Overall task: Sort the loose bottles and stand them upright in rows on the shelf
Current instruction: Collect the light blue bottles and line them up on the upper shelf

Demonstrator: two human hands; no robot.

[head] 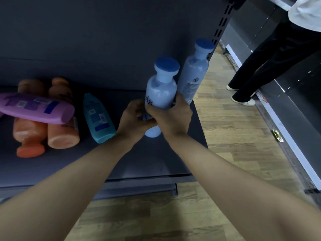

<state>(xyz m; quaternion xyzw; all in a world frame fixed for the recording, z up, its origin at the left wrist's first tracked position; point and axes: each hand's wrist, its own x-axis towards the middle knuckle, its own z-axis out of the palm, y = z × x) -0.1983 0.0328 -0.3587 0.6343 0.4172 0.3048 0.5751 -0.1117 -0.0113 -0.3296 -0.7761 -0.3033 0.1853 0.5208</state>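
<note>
Dark shelving (147,159) was seen above a wooden floor (234,136). Toward three o'clock on it, a pale blue bottle (160,91) with a blue cap was held upright. The left hand (133,119) and right hand (173,117) were curled round its lower half. A second blue bottle (195,73) was stood just behind it at one o'clock. At nine o'clock a teal bottle (98,117) and orange bottles (63,134) were left lying, with a purple bottle (34,107) laid across the orange pair. Every bottle was opaque, so contents could not be told.
</note>
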